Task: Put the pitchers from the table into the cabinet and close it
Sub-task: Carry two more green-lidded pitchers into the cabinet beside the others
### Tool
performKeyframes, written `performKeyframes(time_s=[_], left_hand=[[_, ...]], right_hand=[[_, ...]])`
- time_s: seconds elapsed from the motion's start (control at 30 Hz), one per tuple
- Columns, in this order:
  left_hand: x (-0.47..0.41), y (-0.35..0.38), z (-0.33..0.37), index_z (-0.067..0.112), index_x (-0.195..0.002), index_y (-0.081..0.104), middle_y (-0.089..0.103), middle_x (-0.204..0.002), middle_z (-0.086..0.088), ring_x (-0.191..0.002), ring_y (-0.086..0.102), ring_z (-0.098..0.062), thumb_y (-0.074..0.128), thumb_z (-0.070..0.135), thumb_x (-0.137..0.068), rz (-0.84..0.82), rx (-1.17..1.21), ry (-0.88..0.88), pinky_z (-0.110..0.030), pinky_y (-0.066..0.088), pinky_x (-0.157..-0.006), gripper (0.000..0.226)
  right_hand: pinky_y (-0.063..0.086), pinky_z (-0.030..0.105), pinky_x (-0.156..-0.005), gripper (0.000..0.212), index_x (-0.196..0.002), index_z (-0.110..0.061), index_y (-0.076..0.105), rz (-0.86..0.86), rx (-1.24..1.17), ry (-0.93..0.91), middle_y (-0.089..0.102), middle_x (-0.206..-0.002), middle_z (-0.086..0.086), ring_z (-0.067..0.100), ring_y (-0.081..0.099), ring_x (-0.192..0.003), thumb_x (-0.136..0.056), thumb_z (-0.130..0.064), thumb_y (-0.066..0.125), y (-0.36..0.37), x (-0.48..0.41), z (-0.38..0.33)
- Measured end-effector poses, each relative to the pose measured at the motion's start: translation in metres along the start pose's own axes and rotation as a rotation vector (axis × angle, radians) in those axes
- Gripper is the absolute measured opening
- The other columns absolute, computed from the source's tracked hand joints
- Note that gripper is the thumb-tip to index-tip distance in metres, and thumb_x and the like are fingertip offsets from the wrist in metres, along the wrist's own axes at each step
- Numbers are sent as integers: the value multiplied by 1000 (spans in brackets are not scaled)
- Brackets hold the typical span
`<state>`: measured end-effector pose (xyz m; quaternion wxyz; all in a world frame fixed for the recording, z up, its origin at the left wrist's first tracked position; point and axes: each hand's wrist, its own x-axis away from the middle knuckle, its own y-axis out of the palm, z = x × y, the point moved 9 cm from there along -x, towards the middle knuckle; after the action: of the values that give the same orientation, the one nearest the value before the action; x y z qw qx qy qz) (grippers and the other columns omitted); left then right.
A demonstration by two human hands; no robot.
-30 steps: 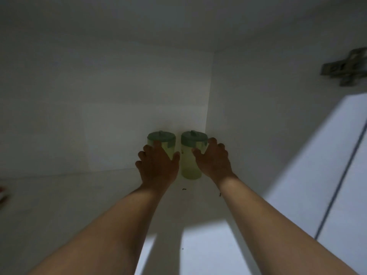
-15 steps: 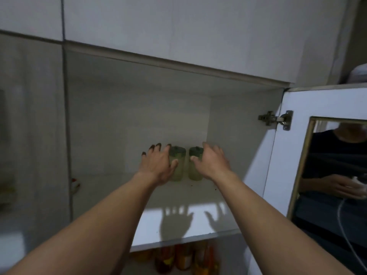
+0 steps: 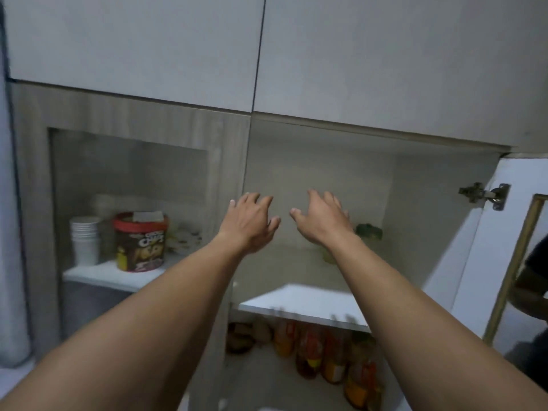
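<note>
Pitcher (image 3: pixel 368 231) sits at four o'clock from right hand (image 3: pixel 321 222); both hands spread, empty, left hand (image 3: pixel 248 223) beside; white shelf (image 3: pixel 305 304), cabinet door (image 3: pixel 504 247) open.

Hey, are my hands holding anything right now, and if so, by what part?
Nothing is held. The left hand and right hand are both open and empty, fingers spread, in front of the open cabinet; a green-lidded pitcher stands untouched on the shelf.
</note>
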<state>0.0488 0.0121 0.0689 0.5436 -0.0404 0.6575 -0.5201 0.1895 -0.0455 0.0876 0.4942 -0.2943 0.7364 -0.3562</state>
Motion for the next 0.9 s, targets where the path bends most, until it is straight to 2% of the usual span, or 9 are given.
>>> performKeyframes(time_s=[0.17, 0.27, 0.37, 0.53, 0.63, 0.77, 0.9], left_hand=[[79, -38, -84, 18, -148, 31, 34, -151, -14, -142, 24, -32, 41, 51, -94, 3, -92, -255, -54, 22, -113, 64], [131, -74, -127, 18, -147, 33, 36, -149, -13, -140, 27, -33, 42, 50, -93, 27, -154, -375, -55, 24, -112, 64], [179, -112, -159, 18, -145, 37, 41, -145, -12, -135, 33, -32, 44, 49, -91, 56, -210, -461, -56, 27, -109, 62], [261, -165, -220, 18, -150, 28, 27, -155, -17, -143, 21, -33, 39, 51, -95, 71, -321, -649, -55, 20, -114, 65], [311, -198, -253, 18, -150, 28, 26, -156, -16, -144, 18, -32, 39, 49, -95, 101, -369, -736, -56, 17, -114, 63], [379, -233, -301, 19, -150, 27, 26, -156, -14, -144, 19, -31, 39, 49, -96, 91, -412, -867, -55, 18, -115, 64], [436, -260, -334, 19, -148, 31, 32, -153, -12, -141, 26, -30, 41, 49, -95, 92, -441, -946, -53, 26, -111, 62]], right_hand=[[27, 59, -113, 73, -153, -17, 30, -56, -81, -144, 38, -151, 19, 36, 29, -142, -94, -53, 51, 15, 33, -72], [27, 59, -113, 74, -154, -16, 27, -107, -155, -245, 36, -151, 19, 36, 29, -142, -95, -53, 50, 30, 60, -126], [28, 58, -113, 72, -153, -18, 29, -149, -234, -334, 38, -151, 19, 37, 31, -141, -94, -53, 50, 46, 90, -182], [33, 56, -110, 67, -147, -17, 36, -217, -335, -465, 43, -145, 19, 38, 36, -137, -92, -52, 53, 65, 136, -273], [35, 54, -109, 68, -148, -15, 35, -256, -385, -545, 42, -145, 20, 40, 37, -136, -93, -51, 52, 75, 165, -327], [37, 54, -108, 67, -149, -15, 33, -319, -449, -632, 41, -146, 21, 40, 36, -136, -94, -48, 52, 94, 209, -400], [37, 53, -107, 66, -149, -15, 31, -371, -512, -695, 40, -145, 18, 37, 37, -134, -96, -47, 50, 112, 249, -464]])
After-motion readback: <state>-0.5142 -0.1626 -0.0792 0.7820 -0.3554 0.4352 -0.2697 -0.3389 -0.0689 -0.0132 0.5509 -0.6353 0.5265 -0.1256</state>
